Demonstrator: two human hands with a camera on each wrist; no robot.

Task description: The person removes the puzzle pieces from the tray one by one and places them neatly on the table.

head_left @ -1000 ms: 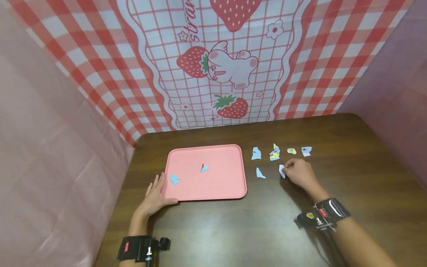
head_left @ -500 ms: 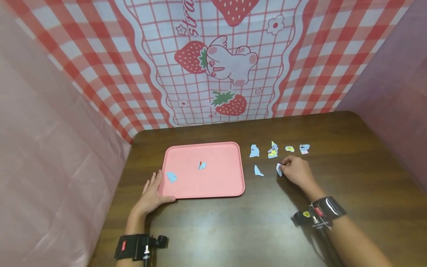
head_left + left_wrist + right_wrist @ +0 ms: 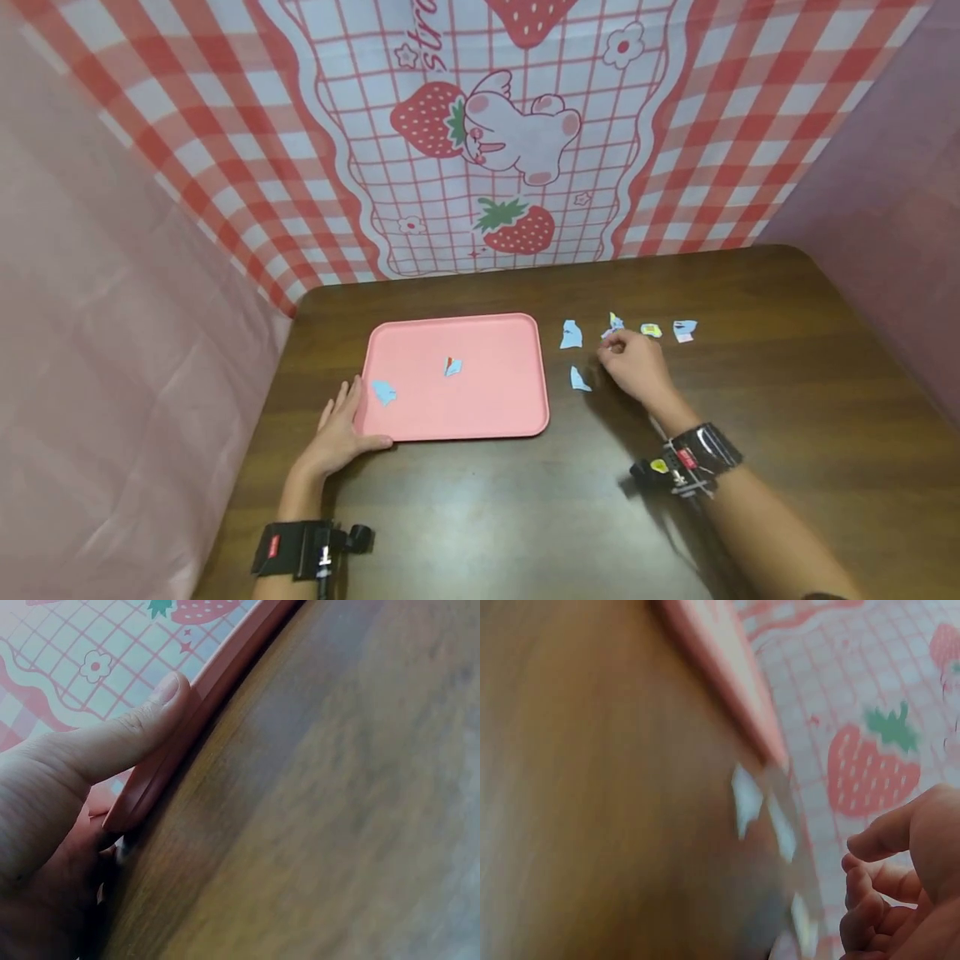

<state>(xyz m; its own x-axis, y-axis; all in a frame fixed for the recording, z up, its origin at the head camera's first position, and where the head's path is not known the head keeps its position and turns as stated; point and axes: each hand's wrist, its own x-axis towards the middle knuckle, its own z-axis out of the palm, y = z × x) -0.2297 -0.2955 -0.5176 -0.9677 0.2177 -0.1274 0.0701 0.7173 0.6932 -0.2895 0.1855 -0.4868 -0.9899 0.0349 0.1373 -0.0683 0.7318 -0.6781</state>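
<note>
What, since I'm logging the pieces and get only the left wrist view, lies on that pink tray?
Observer: Two pieces lie on the tray: a light blue piece towards its left end and a red-marked piece near the middle.
Operator: And where is the right hand?
Observer: The right hand is right of the tray, partly hiding a yellow-and-blue piece in the head view.
Operator: Which pieces are nearest the tray's right side?
Observer: A wide piece and, lower in the head view, a tapered piece.
</note>
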